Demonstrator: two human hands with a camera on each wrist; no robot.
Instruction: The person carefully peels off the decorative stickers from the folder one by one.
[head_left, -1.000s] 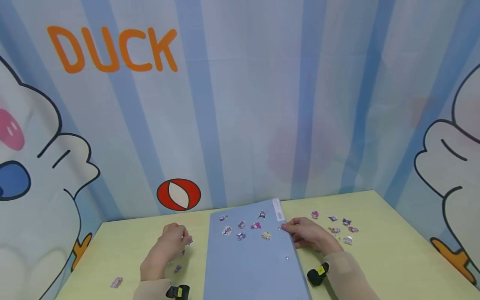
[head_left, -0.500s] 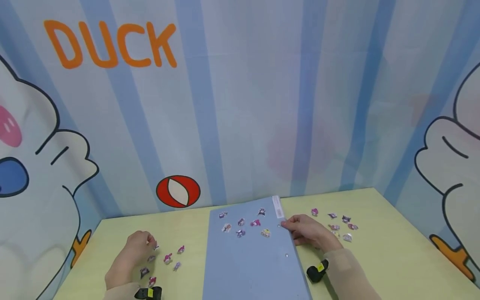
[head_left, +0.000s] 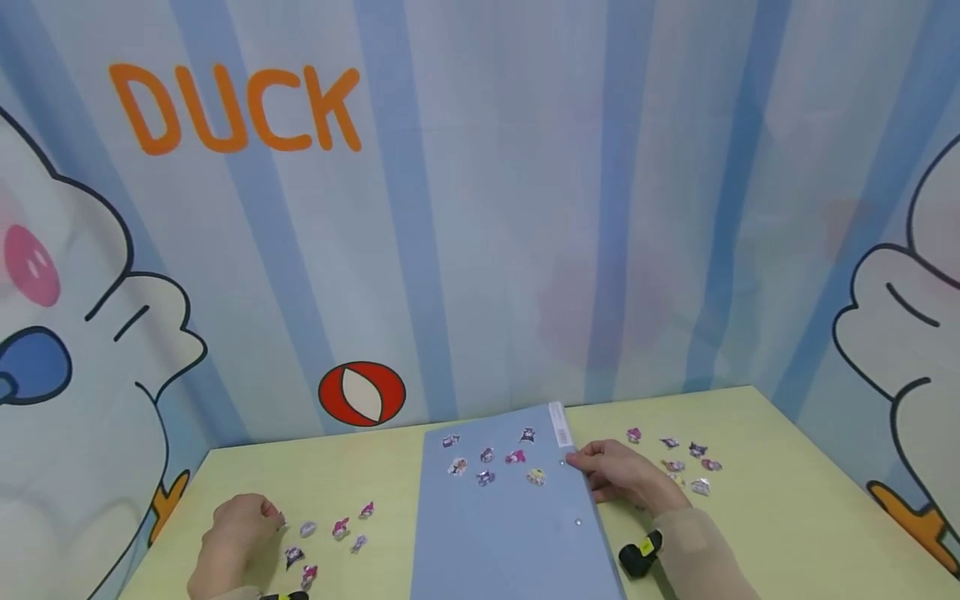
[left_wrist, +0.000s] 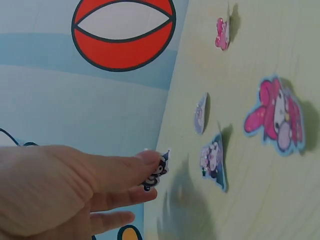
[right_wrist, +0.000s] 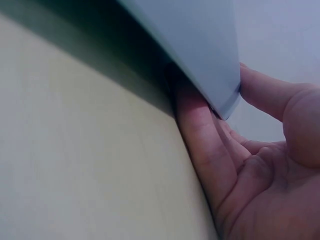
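My left hand is over the left part of the table, pinching a small cartoon sticker between thumb and fingers. Several similar stickers, one of them pink, lie just right of that hand. A blue folder is at the table's middle, bearing several small cartoon stickers on its upper half. With the thumb on top and fingers tucked beneath, my right hand grips the folder's right edge. The right wrist view shows this edge raised off the table, its underside in shadow.
More stickers lie scattered on the pale yellow table to the right of my right hand. A striped blue curtain with cartoon figures closes off the back and sides of the table.
My left hand has moved left, away from the folder, with the sticker in its fingers, uncovering several stickers on the table. The right hand keeps its grip on the folder's edge.
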